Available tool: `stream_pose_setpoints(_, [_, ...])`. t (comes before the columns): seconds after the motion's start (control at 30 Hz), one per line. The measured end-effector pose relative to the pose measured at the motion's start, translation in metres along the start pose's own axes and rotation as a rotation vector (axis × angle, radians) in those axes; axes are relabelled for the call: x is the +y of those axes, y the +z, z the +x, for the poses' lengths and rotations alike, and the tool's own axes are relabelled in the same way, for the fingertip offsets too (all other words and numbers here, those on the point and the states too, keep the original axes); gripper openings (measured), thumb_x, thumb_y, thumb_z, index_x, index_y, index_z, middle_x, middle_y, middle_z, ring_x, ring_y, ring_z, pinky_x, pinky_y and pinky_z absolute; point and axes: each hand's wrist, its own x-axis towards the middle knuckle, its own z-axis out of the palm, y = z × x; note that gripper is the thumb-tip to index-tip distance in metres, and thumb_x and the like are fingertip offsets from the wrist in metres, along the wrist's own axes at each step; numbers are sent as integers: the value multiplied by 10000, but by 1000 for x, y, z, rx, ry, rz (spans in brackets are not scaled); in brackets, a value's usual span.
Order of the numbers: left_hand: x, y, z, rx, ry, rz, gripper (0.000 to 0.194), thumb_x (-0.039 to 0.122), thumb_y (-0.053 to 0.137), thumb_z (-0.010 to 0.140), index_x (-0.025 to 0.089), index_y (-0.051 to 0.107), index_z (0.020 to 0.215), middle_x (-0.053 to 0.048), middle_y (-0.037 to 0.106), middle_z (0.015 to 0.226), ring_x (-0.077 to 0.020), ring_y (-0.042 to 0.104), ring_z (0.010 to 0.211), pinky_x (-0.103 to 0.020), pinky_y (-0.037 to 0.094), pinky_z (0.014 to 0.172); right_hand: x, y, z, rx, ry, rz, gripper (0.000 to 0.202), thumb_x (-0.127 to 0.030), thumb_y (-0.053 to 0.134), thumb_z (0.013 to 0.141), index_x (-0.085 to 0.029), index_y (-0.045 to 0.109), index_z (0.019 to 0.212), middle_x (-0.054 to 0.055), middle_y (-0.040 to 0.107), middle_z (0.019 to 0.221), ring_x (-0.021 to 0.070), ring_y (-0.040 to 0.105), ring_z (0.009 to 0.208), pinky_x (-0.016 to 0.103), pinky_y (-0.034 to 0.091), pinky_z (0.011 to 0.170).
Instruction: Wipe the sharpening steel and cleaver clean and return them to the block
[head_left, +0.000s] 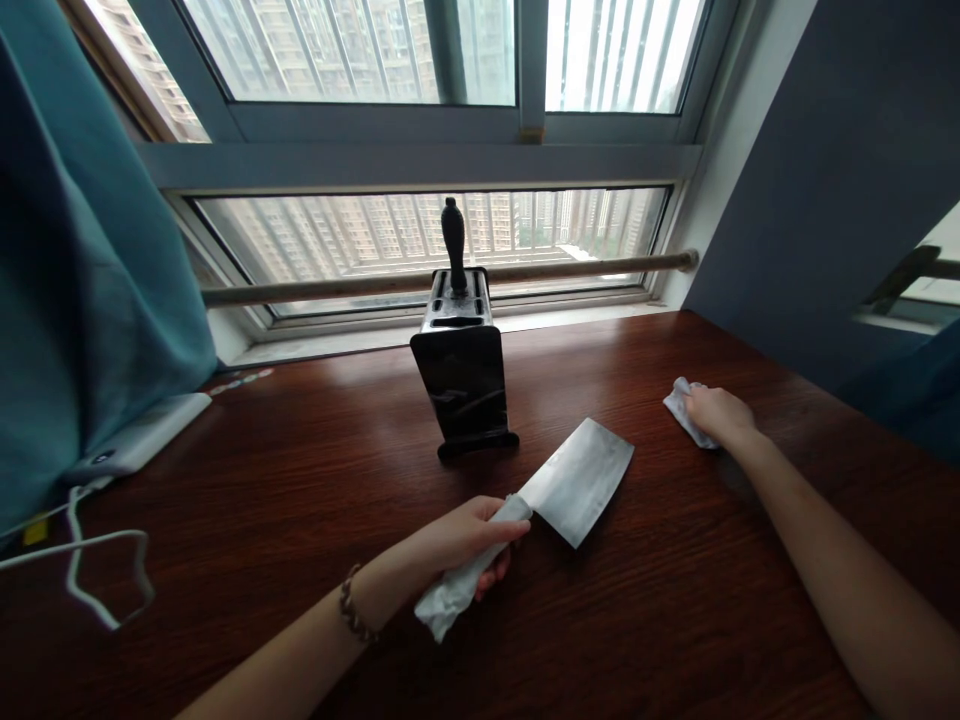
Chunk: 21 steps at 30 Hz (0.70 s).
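Observation:
My left hand (pixel 484 545) is closed around the handle of a cleaver (pixel 581 480), whose broad metal blade points up and to the right above the wooden table. White paper or cloth (pixel 454 595) is wrapped about the handle, its crumpled end sticking out below my fingers. At the right, my right hand (pixel 721 415) grips a folded white cloth or tissue (pixel 688 415) against the tabletop. Beyond the cleaver stands a black knife block (pixel 461 385), with one dark-handled tool (pixel 454 240) upright in its slots.
The dark red wooden table (pixel 315 440) reaches back to a window with a horizontal rail (pixel 337 290). On the left are a teal curtain (pixel 97 230), a white power strip (pixel 146 435) and a loose white cable (pixel 79 560). A dark wall (pixel 825 220) borders the right side.

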Motion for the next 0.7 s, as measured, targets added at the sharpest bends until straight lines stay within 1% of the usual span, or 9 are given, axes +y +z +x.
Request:
stream_pose_setpoints(0.17, [-2, -1, 1, 38, -18, -47, 384, 527, 585, 763, 184, 417, 798, 63, 468, 456, -56, 395, 303, -146, 301, 318, 2, -3, 1, 29, 2, 49, 447, -319, 266, 903, -79, 611, 1057, 236, 635, 992, 310, 622, 913, 374, 440, 733])
stream_pose_setpoints(0.27, [0, 0, -1, 52, -31, -44, 429, 594, 535, 773, 183, 410, 781, 62, 456, 456, -55, 392, 307, -145, 293, 318, -7, -15, -6, 86, -83, 86, 415, -330, 282, 905, -103, 620, 993, 194, 644, 985, 283, 615, 911, 333, 423, 731])
stream_pose_setpoints(0.33, [3, 2, -2, 51, -47, -51, 437, 604, 527, 774, 184, 407, 778, 62, 453, 459, -53, 391, 313, -143, 293, 321, -22, -23, -20, 129, -253, 166, 367, -337, 308, 909, -135, 613, 938, 123, 659, 942, 216, 613, 868, 273, 408, 724])
stream_pose_setpoints(0.37, [4, 2, -3, 48, -53, -56, 435, 602, 529, 774, 185, 405, 779, 63, 451, 461, -51, 388, 316, -143, 296, 323, -33, -27, -32, 145, -416, 269, 350, -347, 334, 906, -131, 609, 891, 101, 660, 871, 191, 608, 790, 258, 403, 687])
stream_pose_setpoints(0.47, [6, 4, -5, 33, -55, -61, 431, 601, 532, 772, 193, 394, 786, 72, 442, 473, -48, 377, 322, -151, 319, 324, -70, -29, -76, 16, -812, 561, 367, -356, 328, 918, -130, 612, 862, 57, 647, 760, 159, 581, 663, 244, 414, 595])
stream_pose_setpoints(0.5, [6, 4, -5, 34, -57, -56, 435, 606, 533, 769, 196, 388, 790, 76, 440, 474, -46, 372, 320, -156, 328, 325, -83, -27, -92, -60, -950, 610, 348, -332, 333, 922, -139, 622, 923, 56, 662, 819, 161, 598, 712, 250, 443, 644])
stream_pose_setpoints(0.53, [6, 4, -5, 39, -58, -48, 443, 614, 532, 763, 199, 381, 794, 78, 439, 474, -46, 371, 319, -159, 332, 327, -94, -24, -106, -131, -1095, 633, 319, -286, 349, 920, -161, 611, 1050, 64, 663, 979, 172, 610, 872, 268, 458, 772])
stream_pose_setpoints(0.6, [5, 4, -4, 55, -60, -33, 468, 637, 529, 748, 200, 372, 804, 82, 438, 468, -49, 374, 316, -159, 328, 331, -111, -17, -128, -156, -1291, 648, 339, -220, 406, 893, -152, 560, 1187, 101, 599, 1189, 202, 498, 1172, 317, 385, 982])
stream_pose_setpoints(0.7, [4, 4, -3, 61, -45, -30, 494, 656, 532, 728, 201, 362, 822, 84, 439, 470, -51, 377, 317, -166, 338, 336, -119, -8, -138, -155, -1347, 637, 375, -181, 425, 878, -143, 533, 1234, 108, 558, 1256, 188, 428, 1251, 322, 346, 1040])
